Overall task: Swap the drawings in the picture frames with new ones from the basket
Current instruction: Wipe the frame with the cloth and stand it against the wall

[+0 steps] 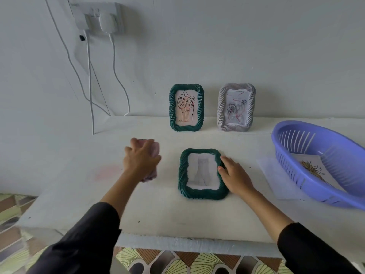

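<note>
A dark green frame (203,191) lies flat in the middle of the white table, with a faint cat drawing (201,171) in its opening. My right hand (236,176) rests on this frame's right edge, fingers spread. My left hand (141,158) hovers to the left, closed around a blurred pinkish object (155,150) that I cannot identify. Against the wall stand a second green frame (186,126) with a leaf drawing and a grey frame (236,126) with a rose drawing. The purple basket (327,186) at the right holds a drawing (314,169).
The basket sits tilted on a clear plastic lid or tray (280,182). White cables (90,86) hang from a wall socket (98,18) down to the table's back left. The table's front edge (177,242) is near me, patterned floor below.
</note>
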Motion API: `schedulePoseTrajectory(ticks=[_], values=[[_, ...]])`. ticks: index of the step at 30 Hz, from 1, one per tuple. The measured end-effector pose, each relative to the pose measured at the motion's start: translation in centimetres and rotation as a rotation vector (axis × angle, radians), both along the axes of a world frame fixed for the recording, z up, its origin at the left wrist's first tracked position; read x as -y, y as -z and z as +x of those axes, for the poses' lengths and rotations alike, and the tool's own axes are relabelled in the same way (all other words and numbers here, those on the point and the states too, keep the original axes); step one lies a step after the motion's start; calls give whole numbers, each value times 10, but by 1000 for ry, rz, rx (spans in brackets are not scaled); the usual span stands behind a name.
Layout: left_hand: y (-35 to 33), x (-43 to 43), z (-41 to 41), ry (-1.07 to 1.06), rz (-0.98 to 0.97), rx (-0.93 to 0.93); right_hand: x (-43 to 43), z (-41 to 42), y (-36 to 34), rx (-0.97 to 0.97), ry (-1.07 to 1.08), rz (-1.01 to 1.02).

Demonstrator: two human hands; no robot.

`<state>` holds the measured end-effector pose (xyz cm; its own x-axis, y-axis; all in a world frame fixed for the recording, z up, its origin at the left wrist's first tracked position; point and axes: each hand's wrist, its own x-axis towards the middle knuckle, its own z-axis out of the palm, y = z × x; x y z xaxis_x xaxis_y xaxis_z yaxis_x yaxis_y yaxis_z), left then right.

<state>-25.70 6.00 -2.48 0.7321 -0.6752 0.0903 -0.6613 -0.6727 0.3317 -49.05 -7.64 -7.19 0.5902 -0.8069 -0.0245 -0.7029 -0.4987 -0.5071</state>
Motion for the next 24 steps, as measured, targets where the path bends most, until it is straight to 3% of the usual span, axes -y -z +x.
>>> schedulePoseTrajectory(ticks=[5,9,12,16,20,24], values=[[35,-21,27,-49,211,-49,-4,1,1,0,9,-41],[39,-23,32,-7,267,-36,-5,0,-1,17,7,-27],[35,-21,28,-56,173,-16,-6,-2,-3,31,79,-33],[21,-4,-16,-62,-63,49,-14,-2,-10,-169,187,-187],[25,19,-77,99,65,-191,-23,7,-10,-98,235,-153],[30,32,-87,13,5,-409,-20,9,-12,93,333,10]])
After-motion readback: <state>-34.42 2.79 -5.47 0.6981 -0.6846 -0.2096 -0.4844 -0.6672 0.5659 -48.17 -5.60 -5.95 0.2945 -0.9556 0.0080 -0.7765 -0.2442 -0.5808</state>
